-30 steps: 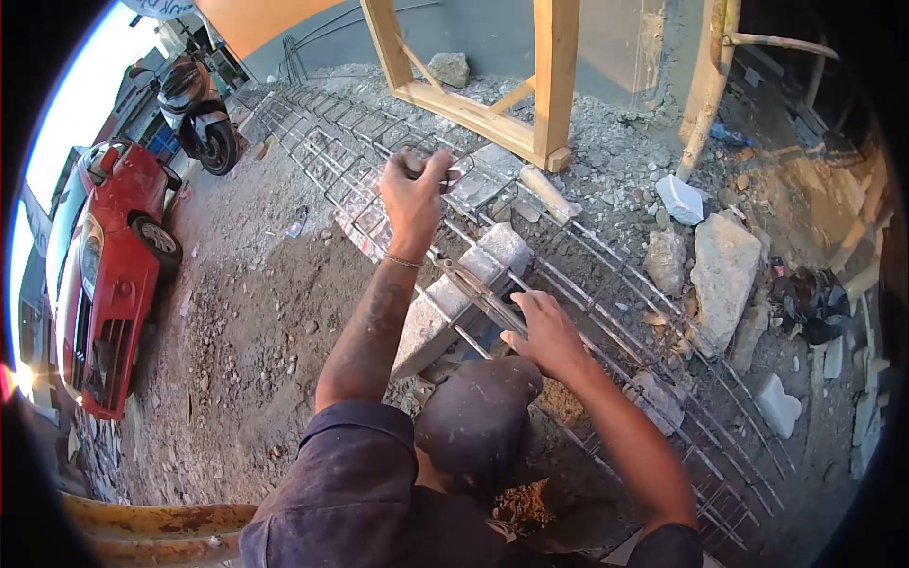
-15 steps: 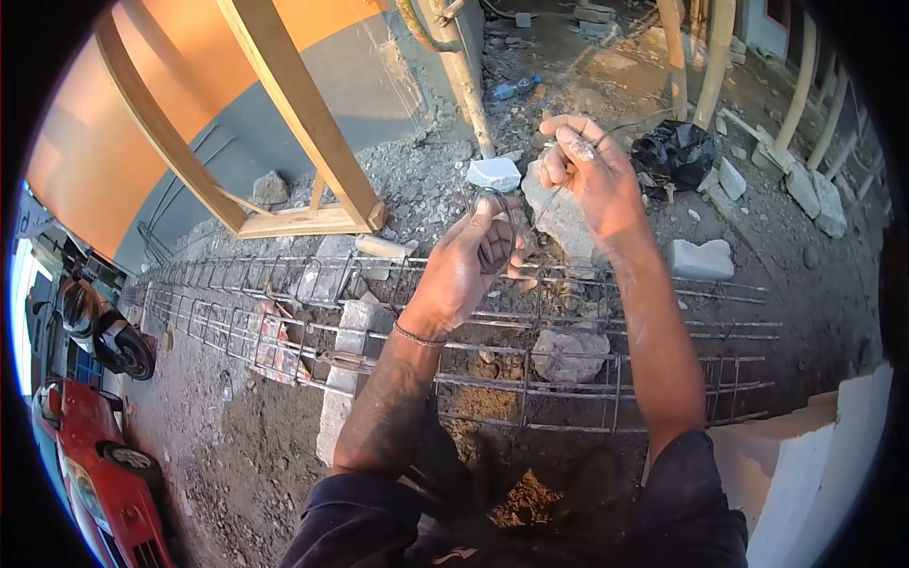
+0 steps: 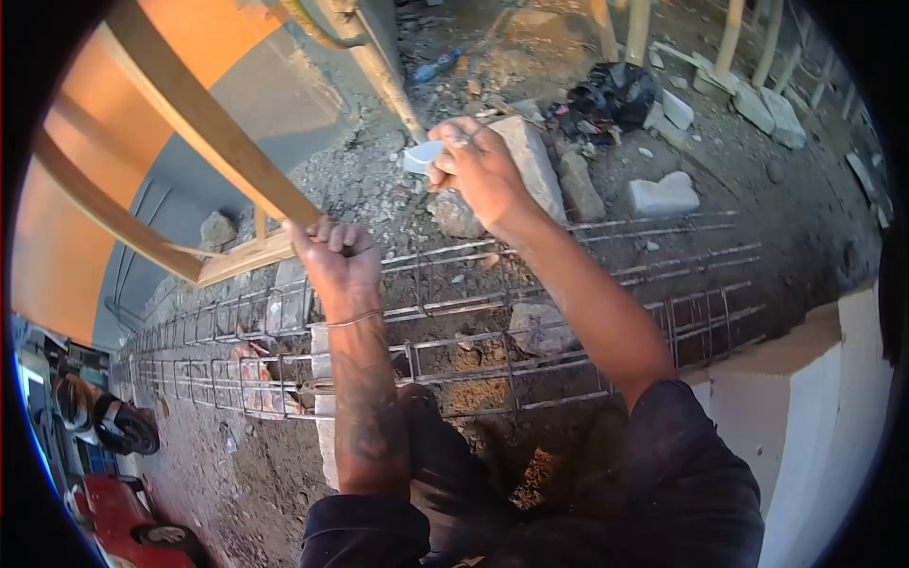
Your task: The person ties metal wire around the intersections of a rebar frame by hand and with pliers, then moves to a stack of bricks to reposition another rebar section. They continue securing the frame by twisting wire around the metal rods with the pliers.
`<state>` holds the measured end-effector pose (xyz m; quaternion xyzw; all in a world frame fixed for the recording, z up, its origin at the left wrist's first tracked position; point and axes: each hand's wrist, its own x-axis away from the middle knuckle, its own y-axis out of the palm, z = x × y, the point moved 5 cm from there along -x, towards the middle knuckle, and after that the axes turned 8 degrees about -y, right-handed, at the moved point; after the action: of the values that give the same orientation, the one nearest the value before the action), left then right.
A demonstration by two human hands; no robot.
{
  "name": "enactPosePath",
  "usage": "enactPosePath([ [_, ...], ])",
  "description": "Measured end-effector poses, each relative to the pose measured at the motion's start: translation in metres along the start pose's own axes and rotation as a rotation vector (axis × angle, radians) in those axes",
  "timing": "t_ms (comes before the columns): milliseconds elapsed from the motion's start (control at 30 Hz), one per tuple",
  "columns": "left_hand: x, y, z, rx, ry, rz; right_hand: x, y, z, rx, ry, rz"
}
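Observation:
My left hand (image 3: pixel 339 262) is closed in a fist beside the lower corner of a wooden frame (image 3: pixel 248 257), overlapping it in this view. Half a second ago this hand held a coil of thin dark wire; the curled fingers hide the coil now. My right hand (image 3: pixel 478 172) is raised further forward, its fingers bent in toward the thumb in a pinch. I cannot tell what it pinches. A pale block (image 3: pixel 422 157) lies on the ground behind its fingertips. Below both hands runs a long rebar cage (image 3: pixel 454 308) with stirrups along its bars.
Broken concrete lumps (image 3: pixel 542 328) lie under and around the cage. Beyond are a black plastic bag (image 3: pixel 611 97), a white block (image 3: pixel 665 194) and wooden poles (image 3: pixel 636 33). A motorbike (image 3: pixel 104 412) and a red car (image 3: pixel 128 525) stand at left. White blocks (image 3: pixel 800 407) are stacked at right.
My left hand has moved left, away from my right hand, and turned over, so the wire coil no longer shows. The view has shifted to the right.

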<state>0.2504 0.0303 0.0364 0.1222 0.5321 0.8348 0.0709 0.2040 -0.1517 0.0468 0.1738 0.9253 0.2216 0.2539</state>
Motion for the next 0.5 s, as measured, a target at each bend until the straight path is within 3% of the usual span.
enactPosePath([
  [67,-0.013,-0.009,0.02,0.023,0.024,-0.022,0.003,0.013,0.005,0.042,-0.023,0.056],
  [133,-0.048,-0.042,0.051,0.011,0.096,0.148,0.001,0.027,0.019,0.155,-0.105,0.13],
  [200,-0.064,-0.053,0.068,0.149,0.068,0.148,0.009,0.046,0.015,-0.151,-0.203,0.152],
  [267,-0.08,-0.059,0.07,0.074,-0.018,0.093,0.018,0.048,-0.004,0.124,-0.451,0.195],
  [333,-0.068,-0.05,0.051,0.014,-0.091,0.039,0.015,0.039,-0.026,0.045,-0.404,0.146],
  [400,-0.018,-0.013,0.001,-0.439,-0.16,0.328,0.005,0.026,-0.042,0.218,-0.53,0.237],
  [467,-0.004,-0.004,-0.019,-0.59,-0.108,0.4,-0.003,0.003,-0.077,0.54,-0.603,0.254],
  [500,-0.002,-0.006,-0.024,-0.698,-0.041,0.415,-0.04,-0.006,-0.063,0.95,-0.519,0.144],
])
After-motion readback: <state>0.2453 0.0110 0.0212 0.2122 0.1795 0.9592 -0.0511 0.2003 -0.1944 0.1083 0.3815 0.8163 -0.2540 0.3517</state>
